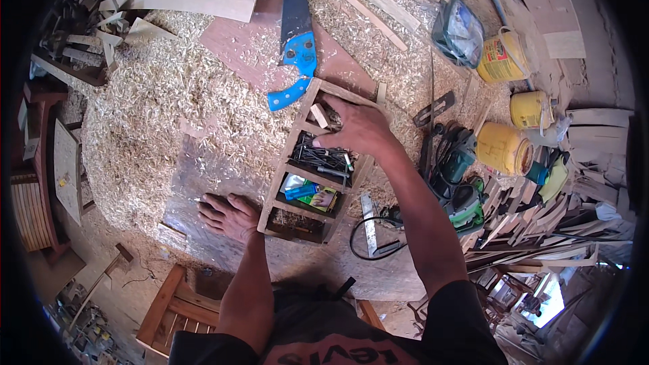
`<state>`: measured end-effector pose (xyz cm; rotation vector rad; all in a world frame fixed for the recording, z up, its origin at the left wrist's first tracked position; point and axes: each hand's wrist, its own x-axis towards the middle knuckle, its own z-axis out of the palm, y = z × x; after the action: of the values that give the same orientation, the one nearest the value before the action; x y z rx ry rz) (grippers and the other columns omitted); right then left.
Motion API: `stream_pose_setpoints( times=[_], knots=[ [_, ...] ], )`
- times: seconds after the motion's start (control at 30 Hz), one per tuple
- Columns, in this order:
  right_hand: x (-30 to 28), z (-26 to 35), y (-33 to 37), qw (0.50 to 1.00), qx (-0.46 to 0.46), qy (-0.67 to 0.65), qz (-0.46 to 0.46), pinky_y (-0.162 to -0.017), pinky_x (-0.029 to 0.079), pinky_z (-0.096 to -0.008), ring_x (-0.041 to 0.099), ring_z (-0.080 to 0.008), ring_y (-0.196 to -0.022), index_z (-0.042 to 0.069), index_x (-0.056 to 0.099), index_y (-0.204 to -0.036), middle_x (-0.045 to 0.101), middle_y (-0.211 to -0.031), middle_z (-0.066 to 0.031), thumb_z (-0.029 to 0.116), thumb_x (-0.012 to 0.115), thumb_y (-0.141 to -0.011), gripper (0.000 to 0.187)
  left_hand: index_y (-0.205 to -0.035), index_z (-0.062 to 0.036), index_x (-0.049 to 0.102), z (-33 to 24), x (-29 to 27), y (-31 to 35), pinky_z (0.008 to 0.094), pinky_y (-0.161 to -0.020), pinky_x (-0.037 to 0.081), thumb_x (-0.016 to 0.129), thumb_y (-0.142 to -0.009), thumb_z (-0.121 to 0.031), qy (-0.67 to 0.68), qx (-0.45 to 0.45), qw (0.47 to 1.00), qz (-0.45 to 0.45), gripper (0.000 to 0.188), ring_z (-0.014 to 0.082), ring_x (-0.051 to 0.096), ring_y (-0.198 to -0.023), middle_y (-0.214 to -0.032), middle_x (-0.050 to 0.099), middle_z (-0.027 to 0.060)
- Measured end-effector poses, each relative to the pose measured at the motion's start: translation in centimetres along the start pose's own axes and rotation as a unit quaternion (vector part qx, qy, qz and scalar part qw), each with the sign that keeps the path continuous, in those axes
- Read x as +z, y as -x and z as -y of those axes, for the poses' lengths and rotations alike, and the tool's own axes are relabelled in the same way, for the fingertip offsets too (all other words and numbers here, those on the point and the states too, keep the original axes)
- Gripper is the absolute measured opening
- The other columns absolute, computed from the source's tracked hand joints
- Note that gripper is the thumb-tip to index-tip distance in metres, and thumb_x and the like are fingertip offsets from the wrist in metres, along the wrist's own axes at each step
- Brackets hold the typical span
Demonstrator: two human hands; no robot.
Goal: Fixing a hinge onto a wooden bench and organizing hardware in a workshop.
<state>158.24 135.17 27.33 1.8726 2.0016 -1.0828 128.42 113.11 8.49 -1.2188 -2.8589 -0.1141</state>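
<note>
A long wooden box with several compartments lies aslant on the work surface. My right hand reaches over its far end. The fingers dip into the far compartment beside a small wood block, while the thumb stretches apart from them over the compartment of dark nails; the fingertips are partly hidden. One compartment nearer holds a blue cylindrical item and a green-and-yellow packet. My left hand rests flat and open on the wooden board, left of the box's near end, holding nothing.
A handsaw with a blue handle lies beyond the box. On the right are green power tools, yellow containers and a metal square. Wood shavings cover much of the surface. A wooden chair stands near me.
</note>
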Motion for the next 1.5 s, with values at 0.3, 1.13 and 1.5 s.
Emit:
stream_pose_setpoints(
  times=[0.3,1.13,1.5],
  knots=[
    [-0.1,-0.1,-1.3,0.995,0.027,0.071,0.063,-0.097,0.056,-0.0452,0.073,-0.0383,-0.114,0.002,0.066,-0.139,0.077,-0.120,-0.0222,0.067,0.086,-0.069,0.098,-0.173,-0.0126,0.032,0.1,0.2,0.1,0.0640,-0.130,0.017,0.034,-0.110,-0.060,0.001,0.004,1.000,-0.009,0.079,0.0478,0.021,-0.163,-0.177,0.026,0.0250],
    [-2.8,-3.9,4.7,0.962,-0.004,-0.268,-0.059,-0.108,0.049,-0.0353,0.065,-0.0189,-0.116,-0.007,0.065,-0.140,0.073,-0.128,-0.0091,0.025,0.085,-0.095,0.059,-0.172,-0.0113,0.032,0.3,0.2,0.0,0.0649,-0.130,0.015,0.038,-0.109,-0.057,0.016,0.015,1.000,-0.020,0.079,0.0502,0.021,-0.163,-0.176,0.029,0.0240],
    [-2.5,-5.8,4.9,0.932,-0.032,-0.361,-0.033,-0.096,0.051,-0.0283,0.063,-0.0083,-0.106,0.004,0.071,-0.129,0.074,-0.119,-0.0001,0.008,0.077,-0.099,0.031,-0.173,-0.0122,0.032,0.1,-0.1,-0.1,0.0645,-0.131,0.015,0.037,-0.109,-0.059,0.013,0.008,1.000,-0.011,0.079,0.0498,0.020,-0.163,-0.177,0.027,0.0235]
  ],
)
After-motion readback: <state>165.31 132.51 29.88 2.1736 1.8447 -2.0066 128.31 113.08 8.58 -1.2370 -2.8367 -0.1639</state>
